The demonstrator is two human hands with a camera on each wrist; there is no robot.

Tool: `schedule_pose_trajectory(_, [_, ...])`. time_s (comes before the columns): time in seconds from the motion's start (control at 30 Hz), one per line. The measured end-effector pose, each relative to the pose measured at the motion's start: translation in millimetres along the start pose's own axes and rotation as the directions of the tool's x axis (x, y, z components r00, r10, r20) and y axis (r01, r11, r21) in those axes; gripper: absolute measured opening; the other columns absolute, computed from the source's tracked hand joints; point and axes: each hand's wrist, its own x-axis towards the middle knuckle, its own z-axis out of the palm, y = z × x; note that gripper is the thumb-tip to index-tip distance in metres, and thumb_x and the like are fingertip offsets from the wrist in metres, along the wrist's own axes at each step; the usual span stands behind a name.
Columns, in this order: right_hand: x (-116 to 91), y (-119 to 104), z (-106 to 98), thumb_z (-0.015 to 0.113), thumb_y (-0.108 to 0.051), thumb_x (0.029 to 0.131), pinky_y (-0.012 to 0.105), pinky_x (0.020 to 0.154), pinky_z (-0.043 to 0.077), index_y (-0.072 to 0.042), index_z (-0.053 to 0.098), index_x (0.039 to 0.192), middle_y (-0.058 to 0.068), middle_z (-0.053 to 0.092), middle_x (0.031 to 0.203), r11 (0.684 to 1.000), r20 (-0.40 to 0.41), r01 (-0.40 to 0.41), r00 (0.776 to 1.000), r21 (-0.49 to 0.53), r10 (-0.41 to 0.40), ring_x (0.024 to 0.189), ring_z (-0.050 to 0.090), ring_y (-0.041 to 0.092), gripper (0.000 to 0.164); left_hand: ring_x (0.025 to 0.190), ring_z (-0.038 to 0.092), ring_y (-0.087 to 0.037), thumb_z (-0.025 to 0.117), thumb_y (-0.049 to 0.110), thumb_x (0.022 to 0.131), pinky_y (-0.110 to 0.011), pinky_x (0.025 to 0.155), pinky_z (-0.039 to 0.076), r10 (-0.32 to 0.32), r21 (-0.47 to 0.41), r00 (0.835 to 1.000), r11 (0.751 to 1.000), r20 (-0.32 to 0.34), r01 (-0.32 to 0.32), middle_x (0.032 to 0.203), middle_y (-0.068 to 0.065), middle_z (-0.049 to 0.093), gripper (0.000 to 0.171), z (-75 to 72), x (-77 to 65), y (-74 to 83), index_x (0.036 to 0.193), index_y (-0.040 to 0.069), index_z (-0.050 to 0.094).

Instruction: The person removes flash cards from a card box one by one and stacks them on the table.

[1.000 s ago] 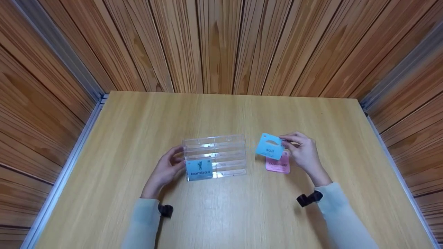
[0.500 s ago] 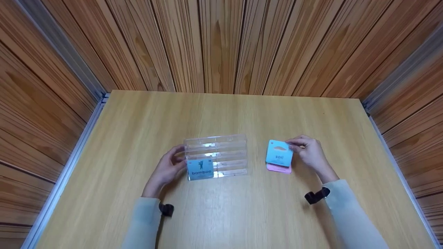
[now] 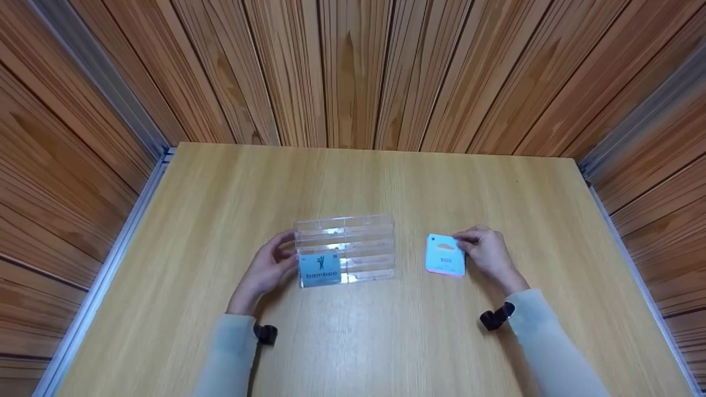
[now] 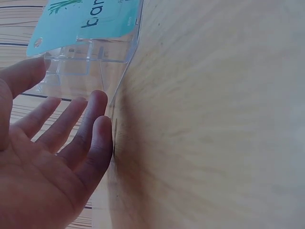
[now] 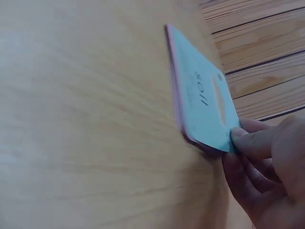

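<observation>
A clear plastic card rack (image 3: 367, 246) with stepped tiers stands on the table. A blue card printed "bamboo" (image 3: 320, 270) sits at its lower left tier. My left hand (image 3: 266, 268) is at the rack's left side, thumb tip close to the bamboo card's corner; in the left wrist view its fingers (image 4: 78, 136) are spread and gently bent. My right hand (image 3: 488, 251) pinches the top right corner of a light blue card printed "soil" (image 3: 444, 258) between thumb and fingers. The soil card lies over a pink card (image 5: 174, 71), of which only a thin edge shows.
The wooden table (image 3: 353, 342) ends at a wood-plank wall (image 3: 353, 71) behind, with metal rails (image 3: 105, 264) along its sides. Each wrist carries a small black camera (image 3: 266, 334).
My right hand has carried the soil card right and down and squared it over the pink cucumber card, which is now almost covered. My left hand and the rack have stayed in place.
</observation>
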Motion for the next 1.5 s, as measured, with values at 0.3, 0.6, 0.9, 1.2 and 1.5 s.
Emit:
schedule_pose_trajectory(0.3, [2,-4,9,0.071,0.001,0.089,0.039,0.073,0.052,0.001,0.075,0.104,0.013,0.065,0.096,0.99,-0.066,0.066,0.995,-0.126,-0.075,0.083,0.061,0.026,0.016,0.119,0.057,-0.022,0.065,0.011,0.097,-0.042,0.101,0.047,-0.029,0.008,0.999,1.0,-0.027,0.03,0.147,-0.001,0.047,0.056,2.8,-0.3,2.5,0.148,0.022,0.045])
schedule_pose_trajectory(0.6, [-3,-3,10,0.071,0.001,0.089,0.039,0.074,0.052,0.001,0.074,0.106,0.011,0.066,0.095,0.993,-0.099,0.061,0.992,-0.103,-0.071,0.082,0.06,0.024,0.018,0.118,0.056,-0.022,0.064,0.011,0.098,-0.043,0.1,0.046,-0.011,0.009,1.0,1.0,-0.019,0.011,0.146,0.001,0.048,0.053,3.2,-0.8,-0.2,0.146,0.024,0.047])
schedule_pose_trajectory(0.9, [-10,-17,13,0.072,0.003,0.088,0.031,0.075,0.054,-0.002,0.074,0.107,0.009,0.068,0.098,0.996,-0.125,0.091,0.988,-0.017,-0.092,0.086,0.063,0.022,0.02,0.118,0.057,-0.022,0.065,0.011,0.097,-0.044,0.101,0.046,0.006,-0.001,1.0,1.0,-0.014,-0.006,0.147,0.0,0.048,0.055,2.1,-1.0,-1.7,0.147,0.021,0.045])
schedule_pose_trajectory(1.2, [-15,-41,17,0.075,-0.002,0.087,0.023,0.073,0.053,-0.005,0.076,0.107,0.005,0.07,0.101,0.991,-0.127,0.126,0.985,0.032,-0.121,0.083,0.064,0.02,0.02,0.118,0.056,-0.022,0.064,0.01,0.097,-0.042,0.099,0.047,-0.01,0.01,1.0,1.0,-0.019,0.01,0.147,-0.001,0.047,0.055,3.1,-0.8,-0.1,0.148,0.021,0.045])
schedule_pose_trajectory(1.5, [-19,-63,35,0.075,0.003,0.085,0.035,0.073,0.057,-0.002,0.076,0.099,0.002,0.07,0.093,0.959,-0.154,0.273,0.953,0.074,-0.259,0.082,0.066,0.017,0.015,0.118,0.057,-0.023,0.063,0.01,0.097,-0.04,0.097,0.049,-0.02,0.015,1.0,1.0,-0.02,0.02,0.146,-0.001,0.048,0.054,2.3,-0.5,0.5,0.147,0.023,0.046])
